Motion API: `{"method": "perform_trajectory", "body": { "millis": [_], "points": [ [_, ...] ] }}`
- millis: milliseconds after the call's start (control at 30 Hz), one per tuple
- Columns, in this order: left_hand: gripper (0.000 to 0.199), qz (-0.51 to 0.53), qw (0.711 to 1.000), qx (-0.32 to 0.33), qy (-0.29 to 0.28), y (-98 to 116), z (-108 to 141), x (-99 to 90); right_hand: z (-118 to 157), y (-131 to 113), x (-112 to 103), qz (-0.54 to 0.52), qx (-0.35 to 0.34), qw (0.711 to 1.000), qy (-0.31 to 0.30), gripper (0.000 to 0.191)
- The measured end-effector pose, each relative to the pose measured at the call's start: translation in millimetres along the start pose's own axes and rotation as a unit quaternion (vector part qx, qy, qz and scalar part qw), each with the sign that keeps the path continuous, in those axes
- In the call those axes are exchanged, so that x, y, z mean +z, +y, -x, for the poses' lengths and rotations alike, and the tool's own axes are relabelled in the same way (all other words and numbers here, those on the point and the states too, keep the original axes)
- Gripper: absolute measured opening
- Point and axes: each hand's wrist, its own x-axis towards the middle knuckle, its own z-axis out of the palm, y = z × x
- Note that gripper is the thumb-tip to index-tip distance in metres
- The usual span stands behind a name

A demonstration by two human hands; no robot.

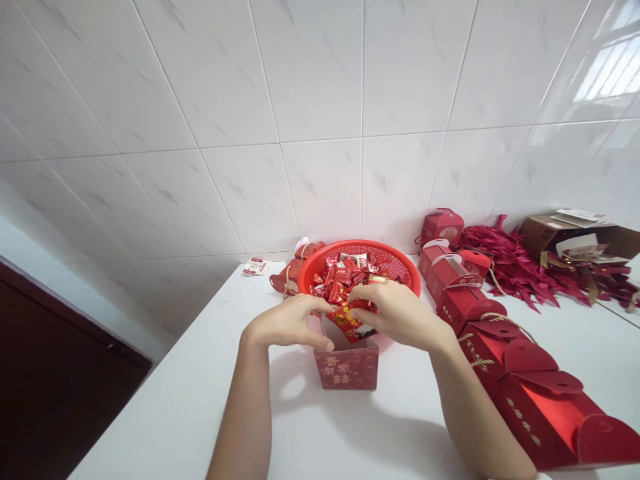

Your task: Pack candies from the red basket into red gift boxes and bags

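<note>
Left hand [287, 323] and right hand [395, 313] pinch a red packet [346, 321] over a small box [346, 365]

Reading my feed from left to right, I get a dark brown door [55, 380] at the far edge, its frame meeting a white wall. Large white tiles [320, 187] with faint grey veins fill the upper view, and the white counter [165, 393] runs along their foot. On the counter's back edge lie a small printed card [257, 267] and a red gift bag [287, 278] tied with twine, partly behind a round red plastic basket [360, 263] heaped with red-wrapped candies [340, 280].

My left hand is closed, its fingers curled in to the packet's left edge. My right hand is closed over the top of the packet, gripping it just in front of the basket rim. The packet hangs directly above the open mouth of the small box, which stands upright on the counter with gold characters on its face.

To the right, a line of red boxes [525, 373] runs along the counter, with red ribbons [515, 263] heaped behind them. A cardboard carton [565, 233] sits at the back, and a bright window [607, 70] reflects in the tiles above it.
</note>
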Motion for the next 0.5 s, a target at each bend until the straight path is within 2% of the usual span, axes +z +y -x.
{"method": "perform_trajectory", "body": {
  "millis": [267, 400, 500],
  "points": [
    [0.048, 0.004, 1.000, 0.000, -0.012, -1, -1, 0.0, -6, -3, 11, 0.001, -0.068, 0.996, -0.064, 0.006],
    [0.048, -0.006, 1.000, -0.019, -0.003, 1, 1, -0.5, -3, 2, 4, -0.024, -0.069, 0.996, -0.055, 0.006],
    [0.047, -0.005, 1.000, -0.025, -0.005, 2, 3, -1.1, -4, 13, -4, -0.053, -0.056, 0.997, -0.024, 0.010]
  ]
}}
